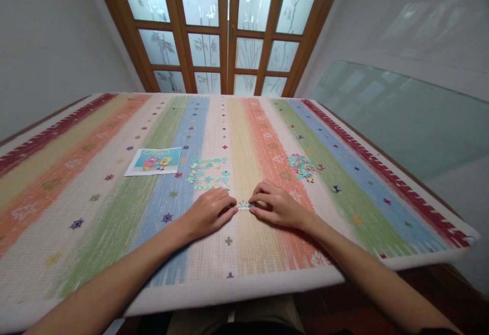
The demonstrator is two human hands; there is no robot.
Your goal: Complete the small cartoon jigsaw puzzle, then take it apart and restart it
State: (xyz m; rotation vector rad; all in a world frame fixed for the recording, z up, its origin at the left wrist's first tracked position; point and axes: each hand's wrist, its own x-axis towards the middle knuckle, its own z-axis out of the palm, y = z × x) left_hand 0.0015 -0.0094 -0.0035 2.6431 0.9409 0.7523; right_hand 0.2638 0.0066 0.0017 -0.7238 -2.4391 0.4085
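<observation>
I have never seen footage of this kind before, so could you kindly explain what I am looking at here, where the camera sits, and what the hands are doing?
There is no machine here: a person works with two bare hands, and the single picture comes from a camera worn on the head, looking forward and down. The forearms therefore enter from the bottom edge. The left hand and right hand meet over a few small joined puzzle pieces, pressing on them with the fingertips. They rest on a striped cloth covering the table. Farther off lie sorted turquoise pieces, a loose heap of pieces to the right, and a cartoon reference picture to the left. Behind stands a wooden door with frosted glass.
</observation>
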